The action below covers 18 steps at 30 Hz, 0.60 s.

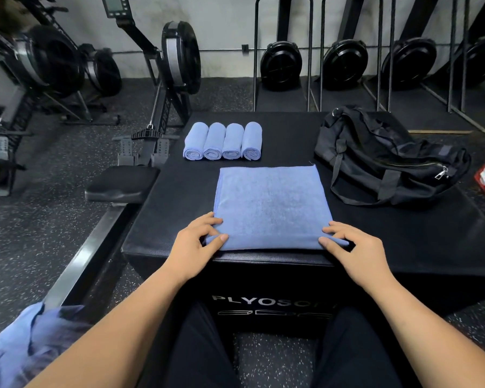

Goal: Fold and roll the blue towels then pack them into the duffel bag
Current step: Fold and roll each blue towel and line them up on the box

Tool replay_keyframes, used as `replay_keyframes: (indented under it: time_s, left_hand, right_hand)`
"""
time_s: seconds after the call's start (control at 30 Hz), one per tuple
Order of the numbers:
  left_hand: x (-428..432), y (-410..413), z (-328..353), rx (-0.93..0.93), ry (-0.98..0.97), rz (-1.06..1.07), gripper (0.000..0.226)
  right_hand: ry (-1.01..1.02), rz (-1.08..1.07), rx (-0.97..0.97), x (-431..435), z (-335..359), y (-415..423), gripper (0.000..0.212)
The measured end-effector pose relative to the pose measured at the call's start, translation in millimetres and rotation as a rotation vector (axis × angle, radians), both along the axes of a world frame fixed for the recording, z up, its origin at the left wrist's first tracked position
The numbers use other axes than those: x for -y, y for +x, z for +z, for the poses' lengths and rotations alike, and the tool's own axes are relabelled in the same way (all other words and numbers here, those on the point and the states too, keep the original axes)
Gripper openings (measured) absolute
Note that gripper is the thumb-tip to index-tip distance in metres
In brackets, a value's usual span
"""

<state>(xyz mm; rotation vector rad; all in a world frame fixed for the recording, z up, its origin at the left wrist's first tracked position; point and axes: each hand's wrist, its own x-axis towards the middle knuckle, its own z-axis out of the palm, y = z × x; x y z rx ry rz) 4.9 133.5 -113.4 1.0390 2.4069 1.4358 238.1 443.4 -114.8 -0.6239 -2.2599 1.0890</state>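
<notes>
Where rowing machines (179, 57) line the wall (221, 21), a black box (179, 197) bears a towel (272, 203).

The flat towel (269, 203) in the middle is soft blue terry cloth with a fine matt nap and a stitched hem. The four rolled towels (223, 141) at the far side look the same. The box (179, 197) beneath is covered in black, faintly grained vinyl with a dull sheen. At right, the duffel bag (375, 155) is matt black woven fabric with a shiny metal zip pull (441, 172). The floor (39, 247) is rough speckled rubber.
</notes>
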Motion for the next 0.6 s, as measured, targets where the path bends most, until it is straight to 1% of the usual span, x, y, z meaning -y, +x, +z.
replay_keyframes:
  time_s: [0.03,0.13,0.23,0.3,0.37,0.47,0.53,0.6]
  left_hand:
    - [-0.3,-0.9,1.3,0.034,0.018,0.013,0.023]
    - [-1.2,-3.9,6.3,0.183,0.077,0.043,0.028]
    - [-1.5,-4.9,13.5,0.289,0.117,0.13,0.025]
    - [-1.2,-5.1,16.8,0.33,0.142,0.153,0.022]
    - [-0.9,-5.3,18.7,0.343,0.154,0.15,0.023]
    - [1.9,-5.9,19.8,0.323,0.098,0.131,0.02]
    - [7.4,-4.3,16.2,0.278,0.049,0.113,0.015]
    - [15.0,0.3,11.7,0.201,-0.003,0.089,0.01]
  right_hand:
    - [-0.042,-0.031,0.0,0.7,3.5,-0.3,0.008]
    - [-0.114,-0.077,0.016,-2.1,8.7,0.5,0.009]
    - [-0.132,-0.026,0.097,-9.2,12.3,3.1,0.011]
    - [-0.124,-0.002,0.139,-11.3,15.3,5.2,0.012]
    - [-0.12,-0.012,0.138,-11.3,16.1,5.3,0.011]
    - [-0.203,-0.059,0.031,-6.8,16.0,3.3,0.013]
    - [-0.254,-0.095,-0.029,-5.1,17.4,1.4,0.016]
    - [-0.278,-0.111,-0.049,-4.5,18.6,-0.1,0.014]
